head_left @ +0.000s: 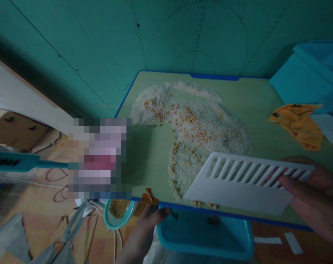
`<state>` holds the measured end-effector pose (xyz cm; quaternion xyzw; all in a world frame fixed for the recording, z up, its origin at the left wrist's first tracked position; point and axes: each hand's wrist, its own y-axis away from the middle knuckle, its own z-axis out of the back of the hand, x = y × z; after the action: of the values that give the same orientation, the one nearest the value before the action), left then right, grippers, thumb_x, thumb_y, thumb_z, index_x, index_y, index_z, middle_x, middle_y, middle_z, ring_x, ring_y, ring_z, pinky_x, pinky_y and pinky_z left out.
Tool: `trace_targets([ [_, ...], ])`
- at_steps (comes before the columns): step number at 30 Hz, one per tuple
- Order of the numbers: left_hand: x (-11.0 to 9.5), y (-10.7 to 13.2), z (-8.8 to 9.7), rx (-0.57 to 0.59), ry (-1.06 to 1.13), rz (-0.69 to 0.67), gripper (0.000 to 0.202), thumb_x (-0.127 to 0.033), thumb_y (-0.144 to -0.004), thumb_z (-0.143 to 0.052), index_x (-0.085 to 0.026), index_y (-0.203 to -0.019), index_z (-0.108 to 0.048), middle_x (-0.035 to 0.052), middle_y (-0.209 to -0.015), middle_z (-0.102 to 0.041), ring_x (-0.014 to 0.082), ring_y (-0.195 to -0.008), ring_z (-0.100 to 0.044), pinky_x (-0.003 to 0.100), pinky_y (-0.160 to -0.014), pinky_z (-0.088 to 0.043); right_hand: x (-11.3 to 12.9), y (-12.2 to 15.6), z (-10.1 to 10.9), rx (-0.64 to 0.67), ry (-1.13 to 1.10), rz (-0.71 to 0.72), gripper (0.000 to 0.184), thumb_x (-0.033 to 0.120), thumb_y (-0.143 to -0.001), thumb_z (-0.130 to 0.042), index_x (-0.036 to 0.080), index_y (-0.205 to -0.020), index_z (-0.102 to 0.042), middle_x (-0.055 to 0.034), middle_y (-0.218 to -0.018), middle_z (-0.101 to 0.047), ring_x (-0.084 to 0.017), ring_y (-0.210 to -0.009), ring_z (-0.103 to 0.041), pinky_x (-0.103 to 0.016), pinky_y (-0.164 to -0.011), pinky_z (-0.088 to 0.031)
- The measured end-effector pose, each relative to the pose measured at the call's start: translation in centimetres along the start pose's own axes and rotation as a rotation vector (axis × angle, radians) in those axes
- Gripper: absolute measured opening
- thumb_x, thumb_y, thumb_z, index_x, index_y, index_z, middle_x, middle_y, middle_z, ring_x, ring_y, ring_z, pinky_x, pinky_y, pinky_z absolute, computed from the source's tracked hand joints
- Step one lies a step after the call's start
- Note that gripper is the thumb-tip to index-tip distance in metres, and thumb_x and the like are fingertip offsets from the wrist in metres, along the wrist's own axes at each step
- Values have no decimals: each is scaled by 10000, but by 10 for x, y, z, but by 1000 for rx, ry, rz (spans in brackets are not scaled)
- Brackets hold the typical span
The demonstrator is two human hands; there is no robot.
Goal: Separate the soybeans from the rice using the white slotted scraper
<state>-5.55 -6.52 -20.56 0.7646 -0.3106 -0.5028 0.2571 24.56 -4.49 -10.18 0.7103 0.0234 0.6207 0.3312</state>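
Note:
My right hand (311,194) is closed on a white slotted scraper (245,183), its flat edge resting on the green tabletop (265,99) near the front rim. A wide spread of white rice mixed with yellow beans (193,121) lies on the table just beyond the scraper. My left hand (144,231) grips the rim of a blue plastic basin (207,234) held below the table's front edge, under the scraper. A few beans sit at the table edge above the basin.
An orange cloth (300,124) and a blue bin (311,73) stand at the table's right back. A small teal bowl of brownish grains (118,211) sits low at left. A teal wall backs the table. A pixelated patch covers the left-middle.

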Motion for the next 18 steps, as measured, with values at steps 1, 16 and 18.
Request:
trace_targets([
  [1, 0, 0, 0, 11, 3, -4, 359, -265, -640, -688, -248, -998, -687, 29, -1161, -672, 319, -1207, -463, 431, -1012, -347, 0, 1, -1, -9, -3, 1, 259, 350, -448, -797, 310, -661, -655, -69, -761, -690, -340, -793, -649, -489, -691, -527],
  [16, -2, 2, -7, -17, 5, -9, 360, -284, -598, -711, -249, -955, -703, 33, -1058, -715, 322, -1166, -497, 446, -1006, -340, -6, 3, 4, -83, -15, -38, 282, 336, -418, -803, 355, -656, -654, -31, -632, -669, -310, -649, -653, -456, -615, -556],
  [18, -4, 2, -9, -21, 10, -20, 364, -283, -588, -707, -244, -950, -705, 34, -1051, -718, 321, -1169, -497, 435, -1007, -343, -7, 3, 5, -117, 24, -19, 280, 343, -414, -801, 358, -653, -655, -29, -609, -663, -295, -586, -644, -433, -560, -561],
])
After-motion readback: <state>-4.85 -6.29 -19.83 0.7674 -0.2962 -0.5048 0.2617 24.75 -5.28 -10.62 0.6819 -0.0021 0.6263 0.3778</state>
